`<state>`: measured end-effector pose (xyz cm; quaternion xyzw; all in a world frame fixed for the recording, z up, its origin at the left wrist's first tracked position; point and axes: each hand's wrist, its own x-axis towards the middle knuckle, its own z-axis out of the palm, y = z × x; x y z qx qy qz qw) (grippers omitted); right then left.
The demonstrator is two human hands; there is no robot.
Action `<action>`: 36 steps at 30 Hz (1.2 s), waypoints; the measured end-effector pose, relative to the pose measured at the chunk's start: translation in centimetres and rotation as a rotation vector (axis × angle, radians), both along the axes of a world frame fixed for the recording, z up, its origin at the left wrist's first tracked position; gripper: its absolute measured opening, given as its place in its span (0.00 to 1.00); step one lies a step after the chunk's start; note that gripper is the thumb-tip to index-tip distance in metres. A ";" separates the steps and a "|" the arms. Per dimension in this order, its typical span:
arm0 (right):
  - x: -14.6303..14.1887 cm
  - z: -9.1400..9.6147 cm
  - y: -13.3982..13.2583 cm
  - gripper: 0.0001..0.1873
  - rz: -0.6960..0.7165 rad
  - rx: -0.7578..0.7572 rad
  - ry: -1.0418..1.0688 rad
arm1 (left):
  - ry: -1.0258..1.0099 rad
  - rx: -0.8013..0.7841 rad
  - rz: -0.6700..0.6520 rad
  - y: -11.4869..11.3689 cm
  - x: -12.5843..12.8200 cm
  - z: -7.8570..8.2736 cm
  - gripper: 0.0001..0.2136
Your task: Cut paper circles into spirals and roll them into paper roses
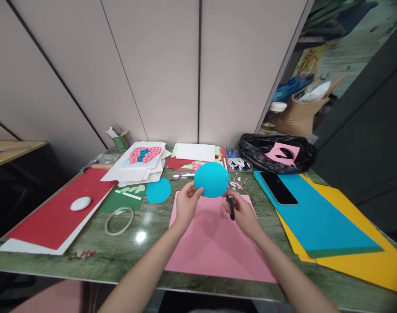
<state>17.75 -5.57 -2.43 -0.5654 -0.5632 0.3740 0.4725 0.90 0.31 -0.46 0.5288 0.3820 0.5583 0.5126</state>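
A blue paper circle (210, 179) is raised above a pink sheet of paper (211, 243). My left hand (187, 204) pinches the circle at its lower left edge. In my right hand (241, 212) is a pair of scissors (231, 206) with black handles, its blades pointing up along the circle's right edge. Whether the blades are in the paper, I cannot tell. Another blue paper circle (158, 190) lies on the table to the left of my left hand.
Red sheets (68, 208), a white oval object (81, 203) and a tape roll (119, 221) lie left. A phone (278, 188) rests on blue paper (329, 217) at right. Behind are a black plastic bag (260, 152), paper scraps (236, 184) and a stack of white papers (133, 171).
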 end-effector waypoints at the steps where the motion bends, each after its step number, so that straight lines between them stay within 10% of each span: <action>1: 0.0 0.0 0.0 0.19 0.001 -0.001 0.001 | -0.002 0.000 0.004 0.0 0.0 0.0 0.10; 36: -0.1 -0.1 -0.1 0.17 0.018 -0.012 0.019 | -0.050 0.060 0.097 0.6 -0.6 -0.4 0.24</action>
